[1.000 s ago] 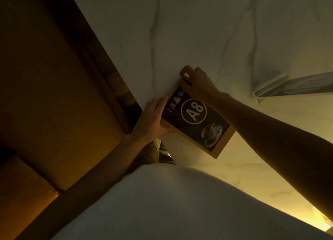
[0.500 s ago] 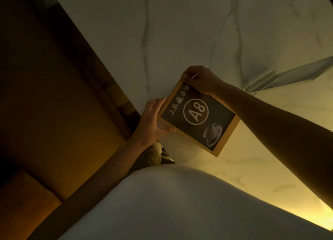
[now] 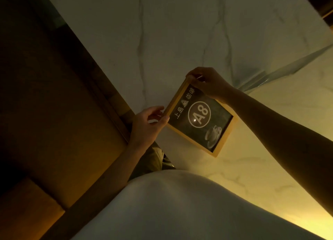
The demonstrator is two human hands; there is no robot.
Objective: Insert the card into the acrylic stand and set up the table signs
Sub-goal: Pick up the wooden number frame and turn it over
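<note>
Both hands are on the table sign — a dark card marked A8 with a coffee cup picture, set in a light wooden frame. The left hand pinches the near corner, thumb on the face; the right hand grips the far corner from above. The sign is tilted above the white marble table. Off to the right lies a clear acrylic stand — well apart from the sign. Dim, warm light throughout.
</note>
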